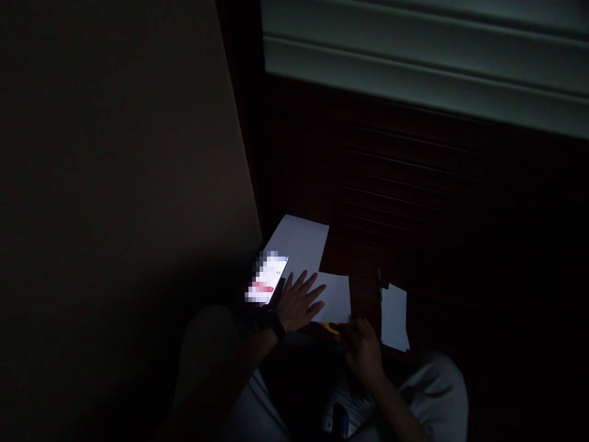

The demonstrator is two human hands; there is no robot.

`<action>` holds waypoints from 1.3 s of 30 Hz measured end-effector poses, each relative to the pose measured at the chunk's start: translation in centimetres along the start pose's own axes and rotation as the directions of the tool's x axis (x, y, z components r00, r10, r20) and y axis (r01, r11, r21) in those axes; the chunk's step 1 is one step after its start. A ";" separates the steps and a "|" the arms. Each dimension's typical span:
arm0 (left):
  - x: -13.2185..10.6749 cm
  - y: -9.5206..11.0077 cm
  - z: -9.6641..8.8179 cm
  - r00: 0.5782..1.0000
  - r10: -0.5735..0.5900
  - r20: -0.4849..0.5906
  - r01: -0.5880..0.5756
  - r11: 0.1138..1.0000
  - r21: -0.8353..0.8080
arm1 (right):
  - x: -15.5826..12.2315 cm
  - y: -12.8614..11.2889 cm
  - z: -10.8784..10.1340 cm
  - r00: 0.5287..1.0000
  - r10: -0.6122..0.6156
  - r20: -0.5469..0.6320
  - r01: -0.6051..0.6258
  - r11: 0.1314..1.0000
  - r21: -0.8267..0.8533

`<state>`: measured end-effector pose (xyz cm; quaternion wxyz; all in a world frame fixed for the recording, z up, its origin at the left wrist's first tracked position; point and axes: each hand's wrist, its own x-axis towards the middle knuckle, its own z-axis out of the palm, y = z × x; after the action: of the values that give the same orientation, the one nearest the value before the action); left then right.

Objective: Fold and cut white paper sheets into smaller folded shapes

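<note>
The scene is very dark. My left hand (pixel 299 302) lies flat with fingers spread on a white sheet of paper (pixel 335 296) on a dark wooden surface. A watch is on that wrist. My right hand (pixel 361 350) is curled closed just below the sheet, next to a small yellow object (pixel 330 328); what it holds is hidden in the dark. A lit phone (pixel 267 279) lies just left of my left hand.
A larger white sheet (pixel 301 240) lies behind the phone. Another white paper piece (pixel 394 318) lies to the right, with a dark pen-like thing (pixel 379 283) beside it. A wall stands at the left, a dark slatted panel behind.
</note>
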<state>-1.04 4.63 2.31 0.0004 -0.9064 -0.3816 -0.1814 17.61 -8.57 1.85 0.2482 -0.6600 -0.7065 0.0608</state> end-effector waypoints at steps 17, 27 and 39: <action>0.0 -0.1 -0.2 1.000 -0.013 -0.007 0.013 1.000 -0.016 | -0.9 0.3 -0.7 0.996 -0.029 0.083 0.030 1.000 -0.002; 0.4 0.9 -0.4 0.998 -0.046 -0.032 0.044 0.997 -0.061 | -0.8 1.7 -1.3 0.999 0.024 0.042 -0.027 0.997 0.070; -0.8 -1.3 0.1 0.996 -0.072 -0.051 0.073 0.997 0.003 | -0.3 1.7 -0.8 0.999 -0.032 0.024 0.031 0.999 0.043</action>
<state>-2.41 5.05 1.82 0.0057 -0.8870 -0.4145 -0.2034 19.45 -8.80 1.76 0.2545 -0.6426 -0.7183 0.0799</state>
